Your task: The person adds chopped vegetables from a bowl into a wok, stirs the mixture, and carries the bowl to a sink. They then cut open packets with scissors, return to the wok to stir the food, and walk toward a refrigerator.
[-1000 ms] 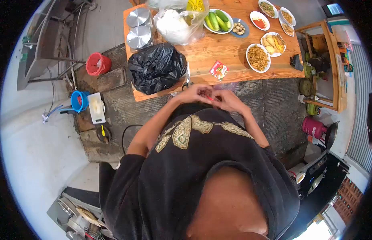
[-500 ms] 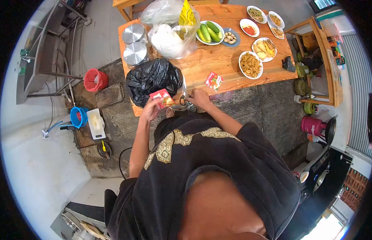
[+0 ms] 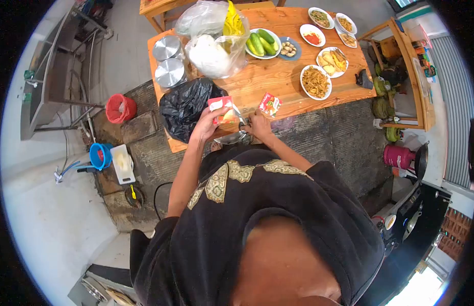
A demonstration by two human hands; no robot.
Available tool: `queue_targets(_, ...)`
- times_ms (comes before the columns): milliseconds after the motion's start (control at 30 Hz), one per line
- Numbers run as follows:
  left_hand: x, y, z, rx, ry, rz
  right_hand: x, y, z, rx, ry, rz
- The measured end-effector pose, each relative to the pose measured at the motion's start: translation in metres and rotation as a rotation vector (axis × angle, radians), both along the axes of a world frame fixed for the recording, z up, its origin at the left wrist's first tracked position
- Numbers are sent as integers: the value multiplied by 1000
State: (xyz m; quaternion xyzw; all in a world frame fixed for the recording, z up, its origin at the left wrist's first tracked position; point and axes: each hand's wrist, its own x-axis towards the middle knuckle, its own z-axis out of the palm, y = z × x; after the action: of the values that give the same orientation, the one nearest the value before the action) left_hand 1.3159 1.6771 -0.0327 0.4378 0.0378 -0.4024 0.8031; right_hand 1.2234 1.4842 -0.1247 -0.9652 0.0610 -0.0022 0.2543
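My left hand point(image 3: 208, 124) pinches a small red sachet point(image 3: 222, 105) upright over the table's front edge. In my right hand point(image 3: 258, 126) are scissors point(image 3: 241, 122), their dark handles in my fingers and the blades beside the sachet's right edge. A second red sachet point(image 3: 270, 104) lies flat on the wooden table, just beyond my right hand. To the left of the held sachet sits a black plastic bag point(image 3: 186, 109). Below my hands, part of a metal bowl point(image 3: 231, 138) shows, mostly hidden.
On the wooden table point(image 3: 275, 81) stand metal canisters point(image 3: 170, 72), a white plastic bag point(image 3: 209, 56), a bowl of cucumbers point(image 3: 262, 43) and several plates of food, among them shredded food point(image 3: 315, 82). A red bucket point(image 3: 120, 108) and a blue bucket point(image 3: 101, 153) stand on the floor at left.
My left hand has raised the sachet and moved it right, turning it upright beside the scissors. My right hand stays near the same place with the scissors.
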Motion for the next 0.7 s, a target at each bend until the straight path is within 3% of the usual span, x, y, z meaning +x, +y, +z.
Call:
queue_targets(167, 4, -9, -7, 65, -5, 20, -2, -2, 11, -62, 134, -24)
queue_targets(300, 9, -11, -4, 83, 5, -15, -10, -13, 20, -208, 18, 44)
queue_targets(400, 10, -15, -18, 117, 14, -17, -13, -15, 11, -43, 85, -68)
queue_targets(600, 14, -20, -39, 154, 4, -51, -13, -24, 21, -42, 188, -77)
queue_targets(700, 15, -24, -56, 174, 4, -40, -9, -43, 37, 325, 322, -192)
